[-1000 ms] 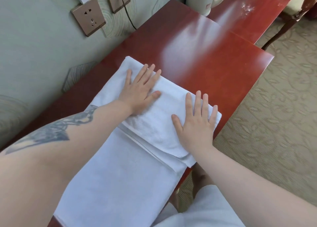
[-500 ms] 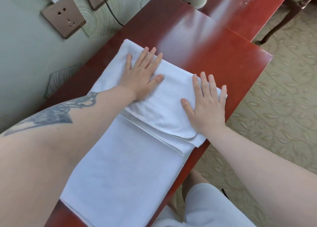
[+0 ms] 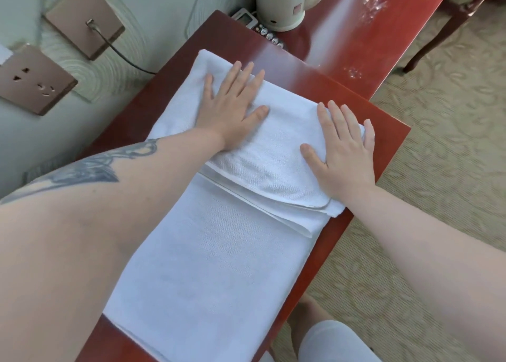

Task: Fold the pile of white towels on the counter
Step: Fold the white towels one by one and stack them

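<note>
A white towel [image 3: 208, 274] lies lengthwise on the red wooden counter [image 3: 383, 131]. Its far end is folded back toward me into a thick layered flap [image 3: 279, 156]. My left hand [image 3: 232, 107] lies flat on the flap's left part, fingers straight and spread. On the flap's right part, near the counter's right edge, my right hand [image 3: 345, 148] presses down flat, its fingertips reaching the towel's far right corner. Neither hand grips the cloth.
A cream electric kettle [image 3: 284, 2] and a phone keypad [image 3: 262, 27] stand at the far end of the counter. The wall at left carries two sockets [image 3: 35, 79], one with a cable plugged in. Patterned carpet and a chair leg [image 3: 438, 33] lie to the right.
The view has tilted so the kettle shows. Both hands stay flat on the folded flap and have slid slightly toward its far edge.
</note>
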The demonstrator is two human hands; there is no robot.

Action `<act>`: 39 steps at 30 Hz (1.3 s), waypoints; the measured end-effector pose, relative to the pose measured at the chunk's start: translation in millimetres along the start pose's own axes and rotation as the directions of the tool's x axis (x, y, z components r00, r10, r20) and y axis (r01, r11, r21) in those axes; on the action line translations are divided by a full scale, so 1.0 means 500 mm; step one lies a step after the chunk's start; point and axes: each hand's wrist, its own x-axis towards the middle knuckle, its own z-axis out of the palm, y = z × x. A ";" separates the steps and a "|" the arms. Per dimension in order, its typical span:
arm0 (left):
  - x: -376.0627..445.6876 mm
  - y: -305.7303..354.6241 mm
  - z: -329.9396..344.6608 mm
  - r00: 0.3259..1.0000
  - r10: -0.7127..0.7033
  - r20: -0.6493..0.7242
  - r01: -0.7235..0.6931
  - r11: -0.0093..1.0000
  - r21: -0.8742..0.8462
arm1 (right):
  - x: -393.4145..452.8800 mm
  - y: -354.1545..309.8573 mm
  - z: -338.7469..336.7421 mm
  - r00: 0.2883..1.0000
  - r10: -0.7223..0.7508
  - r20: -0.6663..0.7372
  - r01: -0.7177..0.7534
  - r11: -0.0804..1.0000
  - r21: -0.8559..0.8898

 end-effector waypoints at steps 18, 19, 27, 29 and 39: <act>-0.015 -0.055 -0.250 0.938 0.235 0.257 -0.340 0.770 0.540 | -0.057 -0.124 -0.229 0.988 0.086 0.126 -0.113 0.969 0.220; -0.040 -0.068 -0.264 0.931 0.250 0.264 -0.356 0.779 0.516 | -0.087 -0.142 -0.232 0.992 0.077 0.100 -0.097 0.972 0.213; -0.362 -0.173 -0.329 0.858 0.513 -0.003 -0.460 0.773 0.437 | -0.348 -0.289 -0.225 0.970 0.029 -0.243 0.037 0.964 0.264; -0.448 -0.195 -0.321 0.825 0.560 -0.078 -0.484 0.770 0.415 | -0.411 -0.323 -0.205 0.939 -0.046 -0.341 0.132 0.964 0.232; -0.694 -0.247 -0.143 0.908 0.417 0.047 -0.391 0.800 0.455 | -0.600 -0.403 -0.018 0.935 -0.347 -0.072 0.352 0.933 0.077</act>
